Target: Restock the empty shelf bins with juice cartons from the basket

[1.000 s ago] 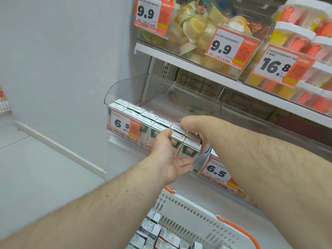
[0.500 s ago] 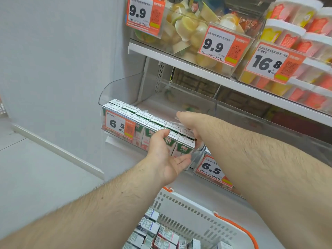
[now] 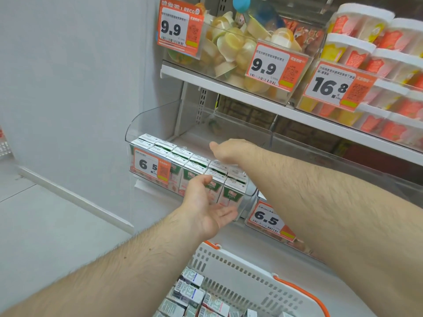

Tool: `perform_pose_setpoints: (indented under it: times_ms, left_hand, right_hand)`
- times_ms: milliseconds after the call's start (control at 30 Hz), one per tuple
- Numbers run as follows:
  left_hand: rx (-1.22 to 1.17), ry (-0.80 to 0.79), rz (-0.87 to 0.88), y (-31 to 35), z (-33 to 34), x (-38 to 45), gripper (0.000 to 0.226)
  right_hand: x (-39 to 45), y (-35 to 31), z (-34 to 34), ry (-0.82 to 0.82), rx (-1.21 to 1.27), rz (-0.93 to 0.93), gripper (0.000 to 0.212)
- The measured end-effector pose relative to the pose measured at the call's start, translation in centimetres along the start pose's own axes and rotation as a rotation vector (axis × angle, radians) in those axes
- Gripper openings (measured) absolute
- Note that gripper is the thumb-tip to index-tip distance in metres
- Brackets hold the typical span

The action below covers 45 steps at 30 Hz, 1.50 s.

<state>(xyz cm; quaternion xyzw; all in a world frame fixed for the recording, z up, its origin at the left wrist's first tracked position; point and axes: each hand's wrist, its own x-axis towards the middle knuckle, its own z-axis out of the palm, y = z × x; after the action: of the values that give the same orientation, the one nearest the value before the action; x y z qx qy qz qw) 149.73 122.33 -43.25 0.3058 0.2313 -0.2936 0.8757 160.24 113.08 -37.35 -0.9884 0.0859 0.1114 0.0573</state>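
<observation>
Both hands hold nothing: the right hand (image 3: 231, 149) hovers flat over the bin (image 3: 153, 117), its cartons (image 3: 196, 167) just below, while the left hand (image 3: 207, 208) spreads against the front, nearer the basket (image 3: 247, 268) below.

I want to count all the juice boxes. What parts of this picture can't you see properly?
- Head view: right hand fingers, hidden behind its own wrist over the cartons.
- Head view: basket contents, cut off by the bottom edge.
- Head view: second bin, mostly covered by the right forearm.
- Head view: carton small print, too small.
</observation>
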Motion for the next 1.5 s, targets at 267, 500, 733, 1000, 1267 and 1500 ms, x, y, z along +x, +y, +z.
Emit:
perform_pose_setpoints:
  times_ms: [267,500,733,1000,1267,1500]
  left_hand:
    - [-0.211,0.093,0.054,2.4,0.7,0.4,0.05]
    - [-0.151,0.054,-0.052,3.3,-0.1,0.4,0.046]
    - [-0.236,0.176,0.227,5.5,-1.6,2.0,0.046]
    - [-0.263,0.096,0.131,7.4,-2.6,1.9,0.042]
    - [-0.299,0.139,0.109,8.0,-2.5,1.3,0.044]
    - [-0.306,0.164,0.1,7.8,-2.7,2.5,0.041]
  right_hand:
    - [0.7,-0.5,-0.1,-0.367,0.211,0.11,0.084]
    - [3.6,-0.2,0.0,-0.497,0.213,0.153,0.111]
    - [4.7,-1.9,0.9,-0.533,0.249,0.123,0.121]
    - [7.2,-5.4,1.1,-0.378,0.412,-0.009,0.107]
    - [8.6,-8.6,1.1,-0.641,0.545,-0.058,0.101]
    - [9.8,-13.0,2.1,-0.612,0.474,-0.121,0.111]
